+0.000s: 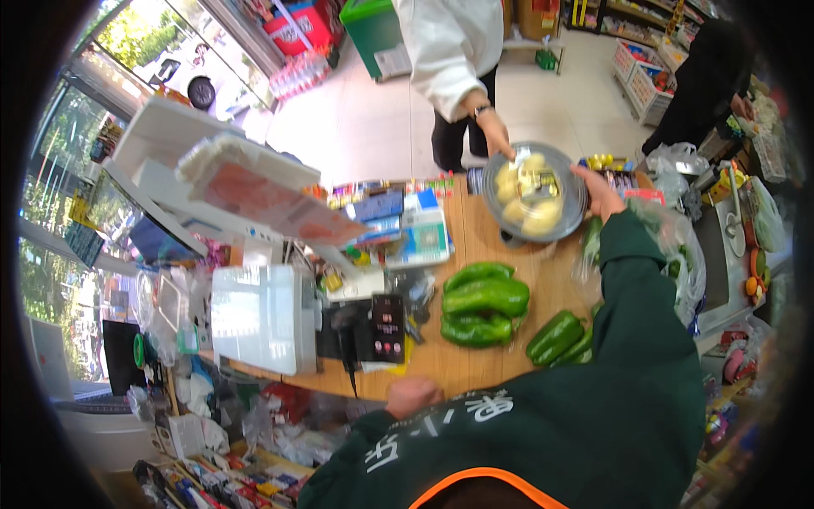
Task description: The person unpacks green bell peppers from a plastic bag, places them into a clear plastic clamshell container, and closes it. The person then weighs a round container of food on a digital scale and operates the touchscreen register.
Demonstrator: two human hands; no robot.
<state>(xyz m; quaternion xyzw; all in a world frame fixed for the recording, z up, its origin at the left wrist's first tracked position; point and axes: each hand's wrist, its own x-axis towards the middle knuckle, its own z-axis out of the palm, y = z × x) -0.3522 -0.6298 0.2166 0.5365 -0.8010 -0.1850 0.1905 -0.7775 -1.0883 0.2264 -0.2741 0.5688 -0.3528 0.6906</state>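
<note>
At the far side of the counter, my right hand [600, 191] grips the right rim of a round grey tray [575, 200] with a clear cover. Several pale yellow, rounded food pieces [507, 184] show inside it. Another person's hand [494, 132], in a white sleeve, holds the same tray at its upper left rim. My left hand [413, 396] is curled into a fist at the counter's near edge, and nothing shows in it. Between my arms lie large green peppers [485, 297] in a group, with more green peppers [555, 337] to their right.
The wooden counter [467, 232] bears a white scale [254, 318], a black handheld scanner [346, 334] and a dark payment device [388, 324]. A raised display screen [267, 197] stands left. Plastic bags [677, 254] crowd the right, beside a metal weighing surface [709, 254]. A dark-clothed person [703, 83] stands farther right.
</note>
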